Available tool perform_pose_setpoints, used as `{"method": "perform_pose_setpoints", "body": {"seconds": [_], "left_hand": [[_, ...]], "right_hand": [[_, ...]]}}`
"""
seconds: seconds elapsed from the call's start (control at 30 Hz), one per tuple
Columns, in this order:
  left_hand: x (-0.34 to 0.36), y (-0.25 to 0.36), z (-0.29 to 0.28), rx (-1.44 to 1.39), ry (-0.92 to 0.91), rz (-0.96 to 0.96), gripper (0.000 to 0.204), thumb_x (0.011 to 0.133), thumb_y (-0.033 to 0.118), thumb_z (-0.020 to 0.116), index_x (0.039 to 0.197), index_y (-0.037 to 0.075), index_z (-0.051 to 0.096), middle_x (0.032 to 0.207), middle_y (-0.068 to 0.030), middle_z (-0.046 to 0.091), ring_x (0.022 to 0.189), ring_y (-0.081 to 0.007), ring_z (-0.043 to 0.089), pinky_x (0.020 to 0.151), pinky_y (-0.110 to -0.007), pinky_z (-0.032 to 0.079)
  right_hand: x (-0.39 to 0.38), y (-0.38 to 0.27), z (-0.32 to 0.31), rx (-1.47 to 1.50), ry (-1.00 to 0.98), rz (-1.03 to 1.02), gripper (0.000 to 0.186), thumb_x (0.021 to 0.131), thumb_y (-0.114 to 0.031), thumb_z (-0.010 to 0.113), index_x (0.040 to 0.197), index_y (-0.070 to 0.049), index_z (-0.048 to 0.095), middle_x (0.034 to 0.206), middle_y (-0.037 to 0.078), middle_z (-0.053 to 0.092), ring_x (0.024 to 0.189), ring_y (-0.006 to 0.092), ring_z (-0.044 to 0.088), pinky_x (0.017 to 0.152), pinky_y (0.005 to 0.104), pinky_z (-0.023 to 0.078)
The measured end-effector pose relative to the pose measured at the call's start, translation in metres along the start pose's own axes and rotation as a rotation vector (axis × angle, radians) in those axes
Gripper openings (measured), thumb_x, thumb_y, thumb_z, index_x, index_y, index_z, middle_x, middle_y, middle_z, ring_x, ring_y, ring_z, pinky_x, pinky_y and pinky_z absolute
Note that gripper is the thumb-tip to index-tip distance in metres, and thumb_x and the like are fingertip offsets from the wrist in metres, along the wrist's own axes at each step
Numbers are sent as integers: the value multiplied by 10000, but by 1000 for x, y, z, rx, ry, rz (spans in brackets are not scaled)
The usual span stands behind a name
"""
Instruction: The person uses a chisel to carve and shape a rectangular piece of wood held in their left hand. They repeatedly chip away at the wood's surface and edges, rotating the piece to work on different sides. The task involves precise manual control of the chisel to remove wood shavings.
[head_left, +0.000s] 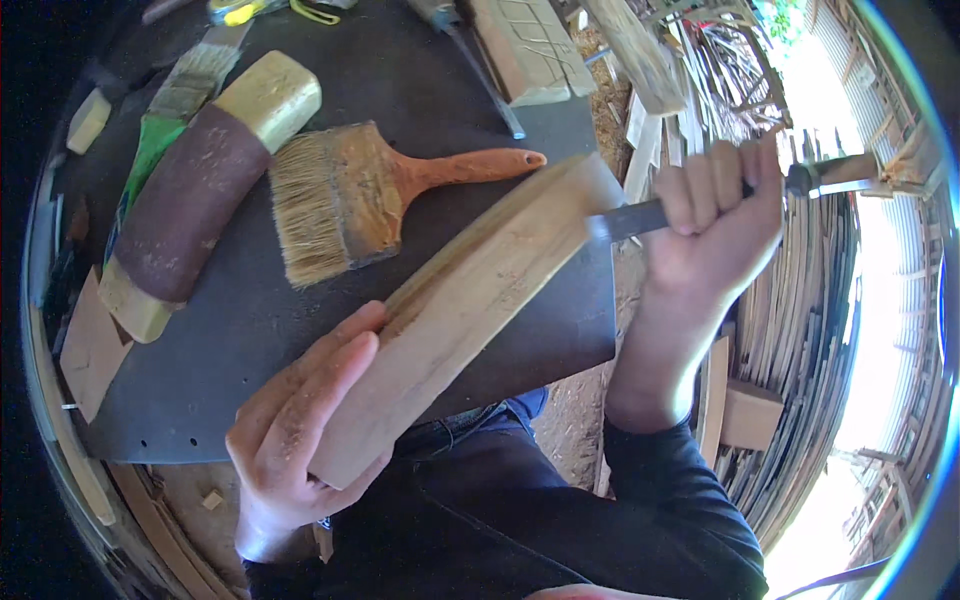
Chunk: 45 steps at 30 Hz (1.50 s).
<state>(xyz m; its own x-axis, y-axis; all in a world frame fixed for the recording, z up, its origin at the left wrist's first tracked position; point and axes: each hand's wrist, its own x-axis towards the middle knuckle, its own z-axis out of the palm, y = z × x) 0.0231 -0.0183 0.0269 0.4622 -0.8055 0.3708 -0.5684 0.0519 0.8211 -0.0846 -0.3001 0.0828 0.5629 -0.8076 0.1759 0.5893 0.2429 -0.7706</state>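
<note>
My left hand (300,430) is wrapped round the lower end of a pale, slightly curved piece of wood (470,310), which slants up to the right above the table's front edge. A chisel (628,220) is in my right hand (712,215), with the fingers closed round its dark metal shank. Its wooden handle (848,172) sticks out to the right of the fist. The chisel's end meets or nearly meets the wood's upper end, which is blurred; contact cannot be told. Behind the wood lies a wide, orange-handled paintbrush (365,200).
The dark table (520,360) also carries a sanding block (190,205) wrapped in brown abrasive, a green-handled brush (185,85), a thin metal tool (485,80) and a scored wood block (530,50). Stacked wood strips (790,400) stand at the right.
</note>
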Motion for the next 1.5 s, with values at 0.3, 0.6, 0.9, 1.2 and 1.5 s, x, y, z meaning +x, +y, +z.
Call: {"method": "perform_pose_setpoints", "body": {"seconds": [0.3, 0.6, 0.9, 1.2, 1.5], "left_hand": [[-3, 2, 1, 30, 35, -5, 737, 550, -45, 799, 1262, -37, 610, 1231, -260, 646, 1106, -365, 672, 899, -383, 575], [-3, 0, -2, 0, 36, 15, 717, 571, -48, 788, 1265, -35, 608, 1235, -271, 638, 1105, -372, 670, 919, -397, 569], [-1, -2, -1, -42, 26, 33, 749, 558, -66, 773, 1284, -50, 589, 1243, -283, 628, 1135, -390, 651, 944, -421, 557], [0, -1, -2, -30, 19, 41, 739, 580, -78, 761, 1296, -48, 581, 1263, -278, 619, 1147, -381, 646, 940, -401, 556], [-6, -2, 1, -57, 64, 33, 716, 620, -68, 778, 1306, -30, 578, 1283, -242, 620, 1150, -361, 646, 944, -391, 558]], "right_hand": [[-2, 0, 16, -184, 82, -95, 355, 1063, -306, 407, 744, -167, 333, 542, -50, 200, 423, 61, 142, 379, 255, 143], [-14, 9, 20, -18, -26, 11, 334, 1070, -320, 390, 776, -162, 380, 541, -48, 208, 410, 67, 144, 376, 251, 143], [-14, 14, 14, 46, 27, 68, 339, 1064, -262, 393, 744, -150, 381, 536, -58, 206, 392, 66, 151, 347, 245, 151], [-4, 9, 6, -42, 59, -25, 369, 1063, -248, 389, 707, -157, 361, 529, -51, 208, 397, 64, 147, 347, 253, 168], [-47, 34, 56, 105, -123, 212, 350, 1083, -291, 358, 761, -163, 404, 547, -66, 204, 394, 56, 137, 347, 245, 150]]}}
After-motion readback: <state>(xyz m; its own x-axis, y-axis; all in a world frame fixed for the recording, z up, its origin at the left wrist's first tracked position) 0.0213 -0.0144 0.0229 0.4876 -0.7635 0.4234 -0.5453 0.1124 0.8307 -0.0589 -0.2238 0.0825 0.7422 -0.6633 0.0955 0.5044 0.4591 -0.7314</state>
